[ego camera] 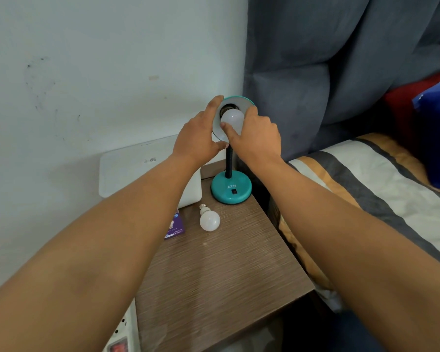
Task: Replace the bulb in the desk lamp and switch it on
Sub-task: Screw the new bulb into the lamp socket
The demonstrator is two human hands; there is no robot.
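A teal desk lamp stands on the wooden bedside table (221, 270), its round base (231, 190) with a black switch (234, 191) on the front. The lamp shade (241, 101) is tilted toward me. My left hand (198, 134) grips the shade's left rim. My right hand (255, 137) holds a white bulb (232, 118) at the socket inside the shade, thumb and fingers around it. A second white bulb (209, 218) lies on the table in front of the base, screw cap pointing away from me.
A white flat box (137, 166) leans at the table's back left. A purple card (175, 226) lies beside the loose bulb. A white power strip (123, 331) sits at the lower left. A bed with a striped sheet (366, 189) and a grey headboard (328, 72) are on the right.
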